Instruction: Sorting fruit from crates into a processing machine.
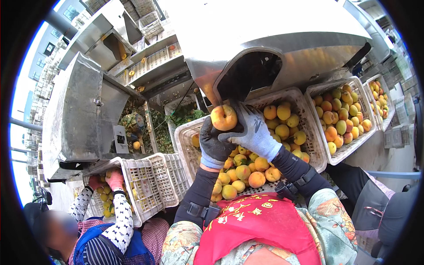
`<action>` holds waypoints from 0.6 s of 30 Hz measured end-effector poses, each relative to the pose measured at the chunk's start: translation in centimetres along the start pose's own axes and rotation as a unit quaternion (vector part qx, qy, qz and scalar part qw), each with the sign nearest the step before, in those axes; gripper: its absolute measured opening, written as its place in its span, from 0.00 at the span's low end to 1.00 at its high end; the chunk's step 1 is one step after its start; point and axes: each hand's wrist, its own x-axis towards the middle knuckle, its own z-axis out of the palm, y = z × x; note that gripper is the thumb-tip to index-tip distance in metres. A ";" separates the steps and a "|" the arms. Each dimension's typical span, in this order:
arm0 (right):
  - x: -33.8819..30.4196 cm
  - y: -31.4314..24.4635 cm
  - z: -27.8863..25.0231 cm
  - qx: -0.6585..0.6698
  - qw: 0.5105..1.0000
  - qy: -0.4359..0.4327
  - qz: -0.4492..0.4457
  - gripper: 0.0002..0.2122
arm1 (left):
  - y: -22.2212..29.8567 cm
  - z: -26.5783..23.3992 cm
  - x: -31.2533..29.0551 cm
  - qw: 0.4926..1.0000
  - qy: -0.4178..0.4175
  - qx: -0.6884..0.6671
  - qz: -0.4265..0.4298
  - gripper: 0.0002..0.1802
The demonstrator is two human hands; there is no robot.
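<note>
Head view: both gloved hands raised over a white slatted crate [185, 145] heaped with yellow-orange peaches, just under the dark mouth of a steel chute [249, 75]. Left hand [215, 143], dark grey glove, cupped beneath a single peach [224, 117], fingers curled up against its lower side. Right hand [252, 129], pale grey glove, wrapped round the same peach from the right, thumb and fingers pressed to it, so the fruit pinched between the two hands above the crate's rear half. Black sleeves on both forearms, a red apron [258, 225] at the lower edge. To the right, a second crate [358, 86] full of peaches, tilted, and a third crate [388, 104] just beyond it. At lower left, another person in a dotted sleeve, with a pink-gloved hand [115, 179] resting on the rim of a further white crate [150, 185] holding small yellowish fruit. Behind, steel sorting machinery [79, 110] with leafy debris beside it.
</note>
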 end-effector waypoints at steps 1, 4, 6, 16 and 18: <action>-0.6 -0.1 0.3 -0.004 1.000 0.011 0.007 0.40 | -0.1 0.2 0.2 0.999 -0.002 0.040 0.016 0.23; -1.0 0.2 -0.4 0.011 0.999 0.046 -0.003 0.41 | 0.5 1.8 0.4 0.973 0.003 -0.216 -0.087 0.22; -0.8 0.9 -1.1 0.021 0.997 0.069 -0.010 0.41 | 1.5 2.8 0.4 0.913 0.015 -0.357 -0.198 0.24; 3.1 6.6 0.5 -0.195 0.978 0.074 0.010 0.40 | -2.8 -3.4 -7.5 0.622 -0.135 0.728 -0.257 0.36; 7.0 9.0 0.9 -0.199 0.970 0.119 -0.077 0.39 | -3.7 -3.3 -8.6 0.557 -0.197 0.759 -0.273 0.38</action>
